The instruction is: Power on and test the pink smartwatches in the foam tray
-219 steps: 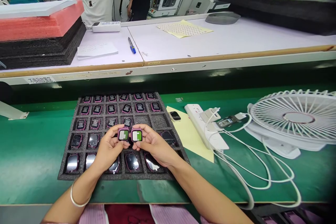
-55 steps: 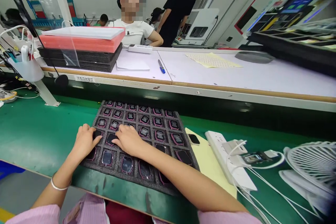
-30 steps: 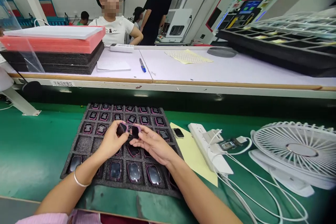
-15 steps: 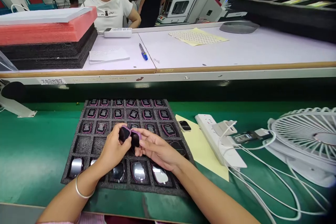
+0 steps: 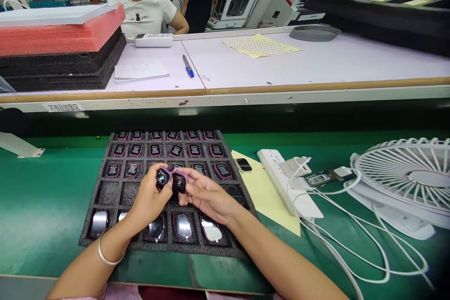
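Note:
My left hand (image 5: 152,195) is closed on a purple-rimmed smartwatch case (image 5: 162,177) whose screen shows a lit watch face. Side by side with it, a second purple smartwatch case (image 5: 180,182), also lit, is pinched in my right hand (image 5: 202,194). Both are held above a dark grey foam tray (image 5: 108,193) with square compartments. In its far rows sit several smartwatch cases (image 5: 222,170) with white text on their screens. Cases with shiny, reflective faces (image 5: 183,228) fill the near row. My forearms and hands hide part of the tray's middle.
Right of the tray are a yellow sheet (image 5: 277,211) with a small dark-screened watch case (image 5: 243,165), a white power strip (image 5: 288,183), loose white cables and a white fan (image 5: 404,183). A shelf (image 5: 246,72) behind carries foam stacks (image 5: 59,51), papers and a pen. People are beyond it.
The two screens in my hands were dark and now show lit faces. My hands keep their grip; the whole view has shifted slightly.

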The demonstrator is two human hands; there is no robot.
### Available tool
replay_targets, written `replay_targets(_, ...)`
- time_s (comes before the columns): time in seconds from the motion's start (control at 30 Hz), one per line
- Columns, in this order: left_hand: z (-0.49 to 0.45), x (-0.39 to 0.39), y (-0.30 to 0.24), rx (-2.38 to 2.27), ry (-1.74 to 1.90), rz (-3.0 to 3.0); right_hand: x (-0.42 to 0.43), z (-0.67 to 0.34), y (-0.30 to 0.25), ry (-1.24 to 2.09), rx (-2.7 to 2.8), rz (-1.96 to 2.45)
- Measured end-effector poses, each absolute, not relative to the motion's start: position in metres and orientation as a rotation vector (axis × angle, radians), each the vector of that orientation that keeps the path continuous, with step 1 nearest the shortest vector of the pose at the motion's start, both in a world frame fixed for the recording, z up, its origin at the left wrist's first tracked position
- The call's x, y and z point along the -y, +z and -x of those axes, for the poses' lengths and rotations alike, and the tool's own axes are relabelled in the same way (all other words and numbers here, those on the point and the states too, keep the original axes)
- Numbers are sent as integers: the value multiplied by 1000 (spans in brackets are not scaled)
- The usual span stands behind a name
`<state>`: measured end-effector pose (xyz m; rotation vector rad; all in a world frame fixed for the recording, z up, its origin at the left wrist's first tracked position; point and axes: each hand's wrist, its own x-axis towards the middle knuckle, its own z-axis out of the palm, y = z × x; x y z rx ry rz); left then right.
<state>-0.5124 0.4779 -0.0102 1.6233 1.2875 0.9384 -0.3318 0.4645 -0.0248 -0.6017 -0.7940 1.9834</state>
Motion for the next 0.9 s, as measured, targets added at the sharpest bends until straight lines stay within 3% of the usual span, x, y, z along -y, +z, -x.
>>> replay_targets(0.9,511,-482,-12,-1211,996,-1498,-463,333,-22,1956,773,627)
